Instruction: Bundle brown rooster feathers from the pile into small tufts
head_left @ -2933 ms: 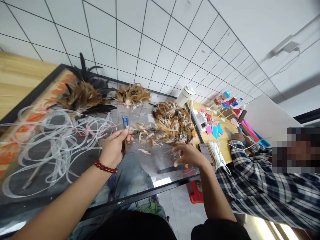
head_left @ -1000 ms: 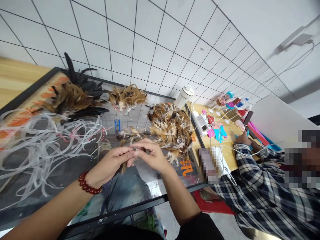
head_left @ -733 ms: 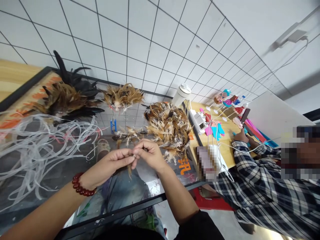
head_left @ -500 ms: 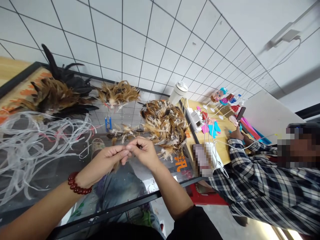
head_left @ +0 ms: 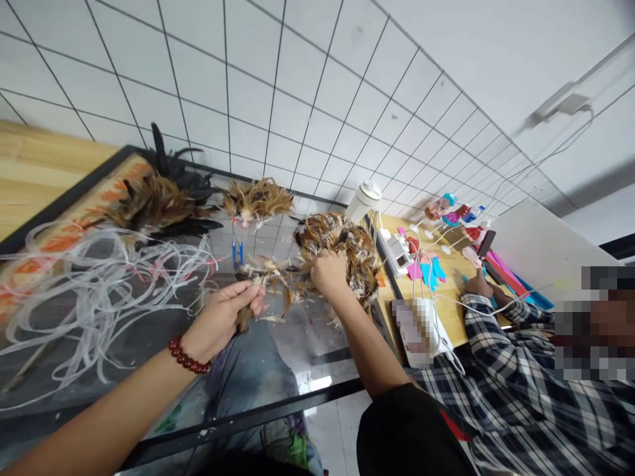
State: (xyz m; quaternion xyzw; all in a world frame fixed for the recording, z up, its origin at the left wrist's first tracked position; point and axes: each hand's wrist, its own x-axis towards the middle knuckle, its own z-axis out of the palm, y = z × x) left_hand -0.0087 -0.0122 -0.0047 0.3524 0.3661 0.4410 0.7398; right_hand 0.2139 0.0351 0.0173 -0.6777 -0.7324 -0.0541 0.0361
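Head view: our left hand [head_left: 224,312], a red beaded bracelet [head_left: 187,357] at its wrist, presses its grip together, pinching a few brown feathers [head_left: 243,320] that hang beneath it over the table [head_left: 303,345]. Our right hand [head_left: 329,272] is in the left side of the big feather pile [head_left: 364,263]; its fingertips are hidden, so we cannot tell how that grip stands. Between our hands we see loose feathers [head_left: 285,281] on the table. Beyond the left hand, a blue tool [head_left: 238,254] lies near a tan feather bunch [head_left: 258,200]; farther left, a darker bunch [head_left: 157,201] lies behind tangled translucent strips [head_left: 102,301].
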